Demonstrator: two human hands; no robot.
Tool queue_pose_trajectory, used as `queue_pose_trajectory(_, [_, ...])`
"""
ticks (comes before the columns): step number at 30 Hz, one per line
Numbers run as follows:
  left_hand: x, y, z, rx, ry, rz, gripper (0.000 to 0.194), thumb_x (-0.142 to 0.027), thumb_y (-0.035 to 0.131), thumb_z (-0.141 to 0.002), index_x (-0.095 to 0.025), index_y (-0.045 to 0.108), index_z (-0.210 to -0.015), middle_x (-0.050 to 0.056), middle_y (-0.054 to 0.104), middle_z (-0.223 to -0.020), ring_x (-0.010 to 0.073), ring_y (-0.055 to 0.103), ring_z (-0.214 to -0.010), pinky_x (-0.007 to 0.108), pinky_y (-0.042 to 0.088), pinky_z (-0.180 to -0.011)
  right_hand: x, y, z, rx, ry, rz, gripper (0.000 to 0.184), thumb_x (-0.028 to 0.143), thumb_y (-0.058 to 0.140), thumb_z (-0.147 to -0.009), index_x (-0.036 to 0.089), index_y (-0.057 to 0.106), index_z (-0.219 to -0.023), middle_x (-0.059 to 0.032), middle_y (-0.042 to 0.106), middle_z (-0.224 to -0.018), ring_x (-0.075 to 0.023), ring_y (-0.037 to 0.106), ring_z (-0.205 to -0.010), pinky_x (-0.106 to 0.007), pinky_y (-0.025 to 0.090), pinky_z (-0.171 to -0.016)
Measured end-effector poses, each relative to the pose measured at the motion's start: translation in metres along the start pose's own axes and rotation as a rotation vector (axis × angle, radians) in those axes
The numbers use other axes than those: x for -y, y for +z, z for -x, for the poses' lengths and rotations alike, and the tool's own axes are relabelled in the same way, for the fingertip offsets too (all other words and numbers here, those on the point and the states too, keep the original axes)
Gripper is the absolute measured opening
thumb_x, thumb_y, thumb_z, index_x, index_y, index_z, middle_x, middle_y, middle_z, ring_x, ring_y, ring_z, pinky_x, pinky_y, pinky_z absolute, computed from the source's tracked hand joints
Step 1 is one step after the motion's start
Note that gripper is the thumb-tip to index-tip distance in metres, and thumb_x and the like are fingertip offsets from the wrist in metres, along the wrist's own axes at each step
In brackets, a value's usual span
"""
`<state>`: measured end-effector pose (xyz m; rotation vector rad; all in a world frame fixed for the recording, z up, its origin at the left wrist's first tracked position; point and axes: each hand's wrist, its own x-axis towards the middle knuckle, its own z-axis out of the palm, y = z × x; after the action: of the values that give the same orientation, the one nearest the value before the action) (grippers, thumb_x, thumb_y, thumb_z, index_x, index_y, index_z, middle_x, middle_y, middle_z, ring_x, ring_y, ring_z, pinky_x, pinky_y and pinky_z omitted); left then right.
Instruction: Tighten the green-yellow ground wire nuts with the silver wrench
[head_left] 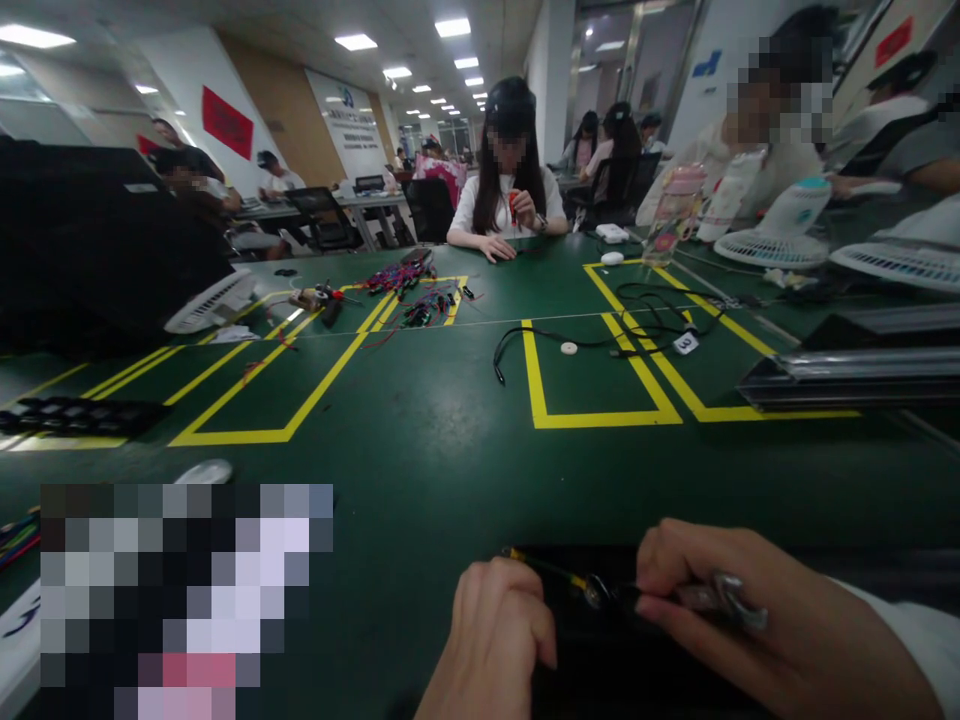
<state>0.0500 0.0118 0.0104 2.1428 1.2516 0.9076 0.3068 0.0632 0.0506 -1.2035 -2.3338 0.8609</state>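
At the bottom of the head view, a long black part lies at the near table edge, its lower side out of view. My left hand is closed with curled fingers at its left end; what they grip is hidden. A thin yellow-green wire runs from beside those knuckles to a small round shiny piece on the black part. My right hand pinches a slim tool with a clear, shiny end. Its dark tip points left toward the round piece; whether they touch is unclear.
Yellow tape marks rectangles on the green table. Black cables and bundled wires lie farther off. Black profiles stand right; a pixelated object is near left. A co-worker sits opposite, holding something red.
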Motion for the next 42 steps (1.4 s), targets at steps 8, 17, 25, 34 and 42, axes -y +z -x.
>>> queue_pose_trajectory(8, [0.004,0.003,-0.001,0.016,0.023,-0.041,0.009,-0.02,0.065,-0.099,-0.025,0.06,-0.094,0.004,0.066,-0.097,0.0244,0.063,-0.087,0.04,0.055,-0.079,-0.004,-0.008,-0.002,0.092,-0.031,0.014,0.012,0.025,0.059,-0.099,0.027,0.059,-0.087,0.0021,0.067,-0.078,-0.0171,0.064,-0.067,-0.028,0.05,-0.061])
queue_pose_trajectory(17, [0.004,0.006,-0.001,0.025,-0.001,-0.073,0.01,-0.02,0.071,-0.095,-0.026,0.064,-0.09,0.002,0.065,-0.098,0.024,0.059,-0.087,0.037,0.053,-0.079,-0.004,-0.022,-0.015,0.11,-0.117,-0.065,0.008,0.022,0.063,-0.093,0.027,0.062,-0.087,0.0033,0.072,-0.083,-0.0168,0.066,-0.073,-0.028,0.048,-0.067])
queue_pose_trajectory(25, [0.004,0.013,-0.003,0.024,-0.078,-0.06,0.032,-0.014,0.05,-0.106,-0.024,0.06,-0.078,0.005,0.063,-0.092,0.0233,0.06,-0.082,0.035,0.053,-0.067,-0.011,-0.033,-0.032,0.216,-0.223,-0.146,0.007,0.019,0.065,-0.091,0.024,0.066,-0.086,0.0022,0.072,-0.081,-0.0151,0.065,-0.073,-0.025,0.048,-0.068])
queue_pose_trajectory(34, [0.018,0.026,-0.002,0.02,-0.043,-0.038,0.024,-0.028,0.06,-0.104,-0.026,0.061,-0.08,0.004,0.064,-0.089,0.0239,0.059,-0.082,0.038,0.049,-0.074,-0.005,-0.035,-0.028,0.101,-0.074,-0.165,0.01,0.025,0.06,-0.096,0.023,0.059,-0.086,0.0024,0.063,-0.073,-0.0155,0.056,-0.061,-0.025,0.044,-0.055])
queue_pose_trajectory(42, [0.034,0.041,-0.005,0.007,0.032,0.028,0.039,-0.049,0.045,-0.104,-0.025,0.058,-0.076,0.005,0.061,-0.081,0.0241,0.05,-0.074,0.037,0.042,-0.07,-0.007,-0.024,-0.017,0.078,-0.094,-0.136,0.008,0.024,0.065,-0.093,0.022,0.062,-0.085,0.002,0.066,-0.077,-0.0155,0.058,-0.067,-0.026,0.045,-0.064])
